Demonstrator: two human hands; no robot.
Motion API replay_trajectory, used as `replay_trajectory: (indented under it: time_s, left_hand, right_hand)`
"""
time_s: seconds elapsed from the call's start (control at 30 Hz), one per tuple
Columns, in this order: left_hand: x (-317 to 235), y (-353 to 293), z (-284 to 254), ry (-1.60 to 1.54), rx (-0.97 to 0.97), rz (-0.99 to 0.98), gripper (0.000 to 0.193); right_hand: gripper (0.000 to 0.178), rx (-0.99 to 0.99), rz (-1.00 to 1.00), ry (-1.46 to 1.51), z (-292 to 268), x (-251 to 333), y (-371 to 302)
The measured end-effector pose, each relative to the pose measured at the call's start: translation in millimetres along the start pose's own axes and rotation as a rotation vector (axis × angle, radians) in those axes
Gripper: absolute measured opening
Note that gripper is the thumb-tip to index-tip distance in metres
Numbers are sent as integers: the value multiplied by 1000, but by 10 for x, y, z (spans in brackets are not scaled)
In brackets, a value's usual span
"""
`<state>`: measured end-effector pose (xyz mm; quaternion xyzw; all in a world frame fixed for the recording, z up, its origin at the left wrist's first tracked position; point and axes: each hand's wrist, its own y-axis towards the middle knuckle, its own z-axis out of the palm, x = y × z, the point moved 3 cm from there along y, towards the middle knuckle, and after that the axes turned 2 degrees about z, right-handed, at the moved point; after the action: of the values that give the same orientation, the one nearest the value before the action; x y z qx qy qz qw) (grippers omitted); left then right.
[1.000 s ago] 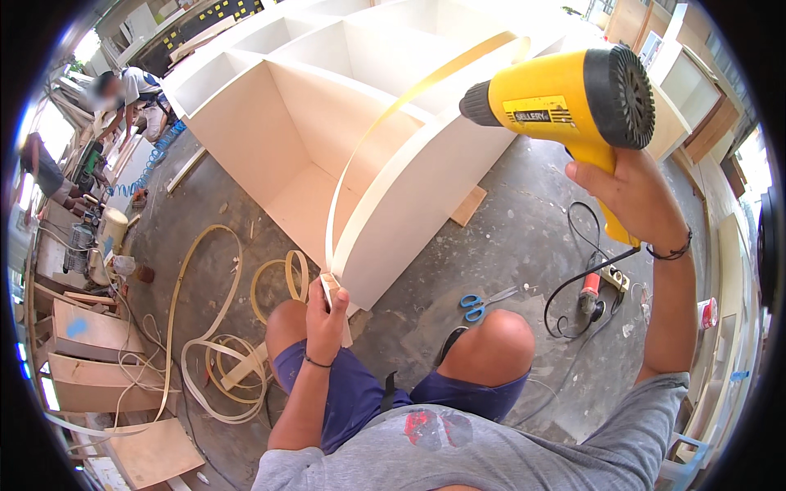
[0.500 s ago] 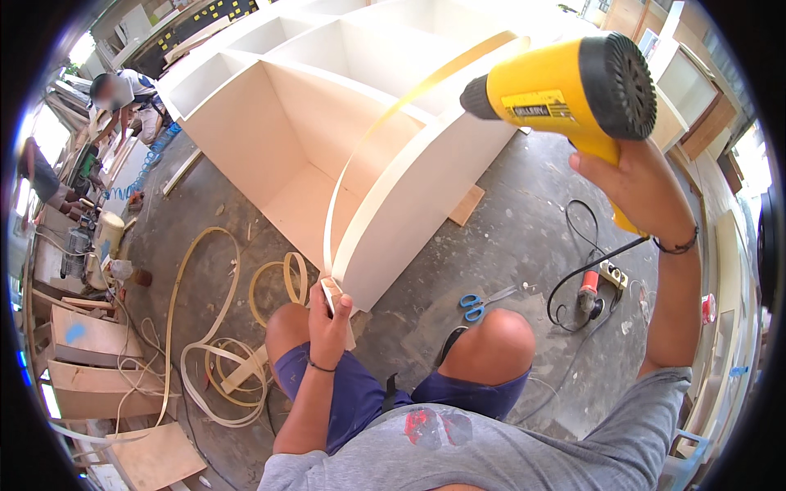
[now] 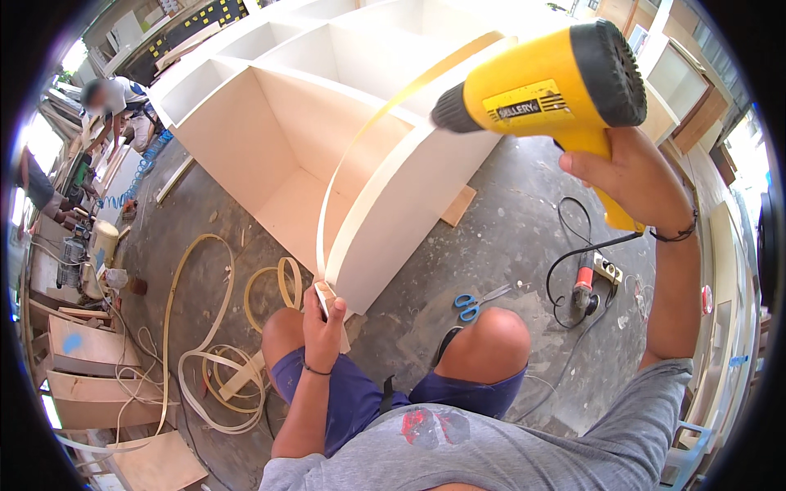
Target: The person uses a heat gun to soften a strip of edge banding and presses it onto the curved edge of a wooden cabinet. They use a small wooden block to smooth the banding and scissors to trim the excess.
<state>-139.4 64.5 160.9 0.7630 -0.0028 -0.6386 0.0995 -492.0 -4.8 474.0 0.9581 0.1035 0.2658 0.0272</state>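
My right hand (image 3: 634, 176) is wrapped round the grip of a yellow and black heat gun (image 3: 524, 98). It is raised at the right, its nozzle pointing left toward the curved edge of a pale wooden shelf unit (image 3: 409, 225). A thin cream edging strip (image 3: 334, 184) arcs along that edge; its middle stands off from the panel, and its near end comes down to the panel's near corner. There my left hand (image 3: 322, 337) is closed on a small wooden block (image 3: 326, 296), close to the strip's near end. Whether the fingers also pinch the strip is hidden.
Coiled edging (image 3: 225, 360) lies on the floor at the left, beside stacked wood pieces (image 3: 94, 340). Blue-handled scissors (image 3: 468, 306), a red power tool (image 3: 584, 282) and a power strip (image 3: 606, 268) with cables lie right. Another person (image 3: 119, 102) crouches far left.
The heat gun has moved a little left and down, its nozzle closer to the strip. My left hand stays at the near corner with the block. The whole view has shifted slightly.
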Motion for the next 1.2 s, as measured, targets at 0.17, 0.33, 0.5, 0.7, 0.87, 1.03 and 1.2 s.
replay_trajectory:
  time_s: [0.17, 0.33, 0.5, 0.7, 0.87, 1.03, 1.2]
  left_hand:
    - [-24, 10, -7, 23, 9, 6, 58]
    - [-38, -4, -5, 3, -3, -6, 61]
    - [-46, -2, 2, -3, 6, -11, 61]
    - [-66, -4, 16, -28, 8, -11, 58]
    - [-42, -4, 11, -16, 13, -2, 55]
    - [-56, -5, 6, -17, 10, -7, 54]
    - [-5, -7, 26, -6, -11, 14, 57]
  right_hand:
    - [41, 16, 12, 2, -24, 105, -38]
    - [45, 13, -117, 78, 71, 42, -36]
    - [47, 147, -162, 270, 106, 151, -128]
    - [39, 62, -60, 100, 106, 164, -105]
    - [36, 153, -224, 82, 195, 342, -283]
    - [33, 86, -284, -26, 162, 401, -285]
    - [22, -18, -316, -204, 247, 367, -289]
